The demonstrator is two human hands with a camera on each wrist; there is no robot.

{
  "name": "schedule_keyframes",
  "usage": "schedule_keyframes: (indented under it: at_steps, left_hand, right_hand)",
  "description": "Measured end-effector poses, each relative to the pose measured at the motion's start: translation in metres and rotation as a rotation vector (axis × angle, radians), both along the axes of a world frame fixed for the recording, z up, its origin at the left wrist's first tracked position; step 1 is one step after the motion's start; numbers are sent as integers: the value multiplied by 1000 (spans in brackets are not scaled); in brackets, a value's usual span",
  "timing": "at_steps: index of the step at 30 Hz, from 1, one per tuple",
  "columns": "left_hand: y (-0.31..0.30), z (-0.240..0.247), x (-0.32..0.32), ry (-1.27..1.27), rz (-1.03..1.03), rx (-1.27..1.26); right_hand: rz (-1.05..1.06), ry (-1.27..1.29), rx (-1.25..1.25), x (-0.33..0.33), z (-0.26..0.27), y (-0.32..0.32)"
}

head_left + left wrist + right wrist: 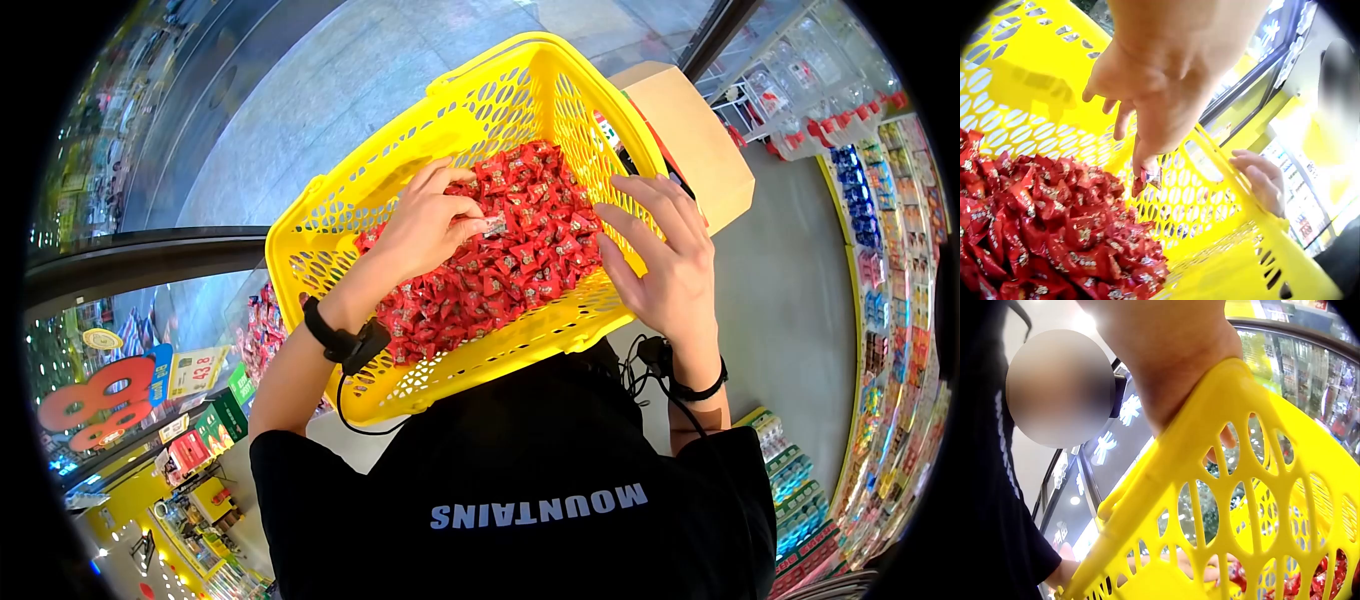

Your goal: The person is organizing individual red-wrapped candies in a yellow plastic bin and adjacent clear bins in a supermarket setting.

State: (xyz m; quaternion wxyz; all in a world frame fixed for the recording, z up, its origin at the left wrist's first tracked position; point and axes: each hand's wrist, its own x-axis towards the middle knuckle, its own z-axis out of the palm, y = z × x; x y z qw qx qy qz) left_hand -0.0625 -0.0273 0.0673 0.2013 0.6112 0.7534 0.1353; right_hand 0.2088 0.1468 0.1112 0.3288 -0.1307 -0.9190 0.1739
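Note:
A yellow shopping basket (pixel 440 132) holds a heap of small red wrapped candies (pixel 520 265). Over the heap, my left hand (pixel 428 222) pinches one small packet (pixel 1152 177) between thumb and finger; it shows whitish and red. The other fingers of that hand hang loosely, apart from the packet. My right hand (pixel 668 250) lies at the basket's right side, its fingers spread and reaching over the rim toward the candies. In the right wrist view the basket wall hides most of the right fingers, with fingertips (pixel 1229 436) showing through the holes.
A cardboard box (pixel 690 140) stands beyond the basket's right side. Stocked shelves (pixel 885 330) curve along the far right. At left are a red figure-eight sign (pixel 95 400) and a dark rail (pixel 150 255) before glass.

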Motion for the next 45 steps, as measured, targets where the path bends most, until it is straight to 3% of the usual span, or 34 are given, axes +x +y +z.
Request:
schedule_keyframes:
  at_steps: [7, 21, 25, 30, 34, 39, 45]
  left_hand:
    - [-20, 77, 21, -27, 19, 49]
    - [-130, 96, 49, 139, 173, -23]
    - [-167, 92, 43, 146, 203, 81]
    - [-234, 91, 23, 229, 434, 338]
    - [-316, 54, -14, 348, 718, 532]
    - [-362, -24, -31, 220, 777, 468]
    - [-360, -46, -18, 363, 819, 421]
  right_hand:
    - [18, -31, 21, 1, -3, 0]
    - [104, -160, 52, -7, 5, -2]
    - [71, -193, 95, -5, 6, -7]
    - [133, -257, 166, -14, 16, -24]
    - [327, -433, 196, -49, 54, -50]
    - [480, -824, 180, -112, 47, -52]
    - [564, -1215, 186, -188, -40, -34]
